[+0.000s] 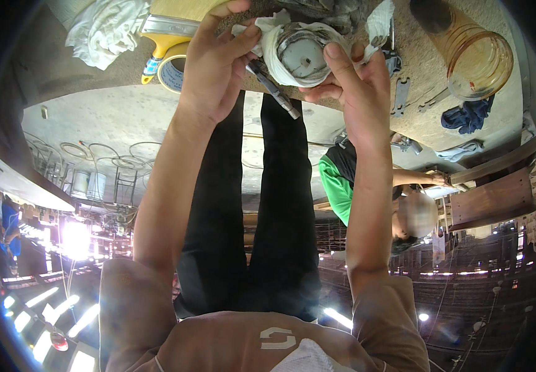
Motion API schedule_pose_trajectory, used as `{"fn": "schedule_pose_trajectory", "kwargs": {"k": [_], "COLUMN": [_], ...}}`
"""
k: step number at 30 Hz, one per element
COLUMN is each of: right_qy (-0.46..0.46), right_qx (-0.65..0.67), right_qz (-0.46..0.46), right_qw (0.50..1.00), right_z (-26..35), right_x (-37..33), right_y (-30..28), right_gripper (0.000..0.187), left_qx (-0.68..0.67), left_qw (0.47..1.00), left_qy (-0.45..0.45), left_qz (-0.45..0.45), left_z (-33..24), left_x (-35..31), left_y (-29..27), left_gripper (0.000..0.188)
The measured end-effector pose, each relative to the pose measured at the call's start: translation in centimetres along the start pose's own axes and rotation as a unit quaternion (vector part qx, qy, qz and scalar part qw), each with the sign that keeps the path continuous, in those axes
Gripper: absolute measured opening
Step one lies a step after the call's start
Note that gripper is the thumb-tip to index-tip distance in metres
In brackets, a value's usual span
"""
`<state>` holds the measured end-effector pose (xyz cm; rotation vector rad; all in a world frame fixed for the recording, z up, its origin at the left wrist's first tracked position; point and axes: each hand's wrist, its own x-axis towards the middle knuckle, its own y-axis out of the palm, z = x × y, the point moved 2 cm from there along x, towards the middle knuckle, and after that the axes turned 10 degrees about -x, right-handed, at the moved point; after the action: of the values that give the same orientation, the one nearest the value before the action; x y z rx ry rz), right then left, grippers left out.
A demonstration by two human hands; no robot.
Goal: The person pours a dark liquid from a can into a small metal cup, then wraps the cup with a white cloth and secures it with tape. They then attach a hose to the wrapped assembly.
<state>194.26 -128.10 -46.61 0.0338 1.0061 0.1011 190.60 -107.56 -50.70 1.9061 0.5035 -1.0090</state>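
A round grey disc (302,57) with a small hole near its middle lies at the top centre. Crumpled white cloth (274,64) wraps around its rim. At its left, my left hand (217,65) pinches a loose end of the cloth between thumb and fingers. My right hand (361,77) grips the right side of the wrapped disc, thumb at the rim and fingers beneath. Another white scrap (379,23) shows just beyond the right fingers. Below the disc, a slim metal tool (274,90) pokes over the worktop edge.
On the worktop's left are a white rag (103,34), a yellow-handled paintbrush (159,43) and a tape roll (172,71). To the right stand an amber clear jar (480,65), flat metal pieces (400,96) and dark cloth (466,116). A co-worker in green and black (337,180) is beyond my right forearm.
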Motion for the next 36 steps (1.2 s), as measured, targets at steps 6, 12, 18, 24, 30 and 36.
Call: {"fn": "schedule_pose_trajectory", "kwargs": {"k": [6,12,18,24,30,36], "right_qy": [-0.079,-0.083,-0.057,-0.025,-0.137,-0.181], "right_qx": [-0.011,-0.025,-0.102,-0.105,-0.009,-0.074], "right_qz": [-0.018,-0.021,-0.062,-0.126,-0.115,-0.187], "right_qw": [0.997,0.996,0.991,0.986,0.984,0.963], "right_z": [-0.7,0.0,0.5,4.3,2.6,-5.5], "right_x": [0.1,0.1,0.6,2.5,0.9,-3.7], "right_y": [0.2,0.2,-0.7,1.0,0.3,-1.2], "right_gripper": [0.039,0.042,0.030,0.022,0.023,0.035], "left_qx": [0.041,0.096,0.111,0.056,0.288,0.380], "left_qw": [0.999,0.986,0.968,0.974,0.917,0.880], "left_qy": [-0.021,0.100,0.197,0.169,0.202,0.218], "left_qz": [-0.007,0.097,0.108,0.137,0.188,0.185], "left_z": [-0.5,-0.9,-0.3,-0.7,-2.5,-3.3], "left_x": [0.1,0.2,0.5,0.7,-0.3,-0.7], "left_y": [0.6,0.5,0.5,0.2,-0.2,-0.3], "left_gripper": [0.052,0.043,0.052,0.059,0.046,0.040]}}
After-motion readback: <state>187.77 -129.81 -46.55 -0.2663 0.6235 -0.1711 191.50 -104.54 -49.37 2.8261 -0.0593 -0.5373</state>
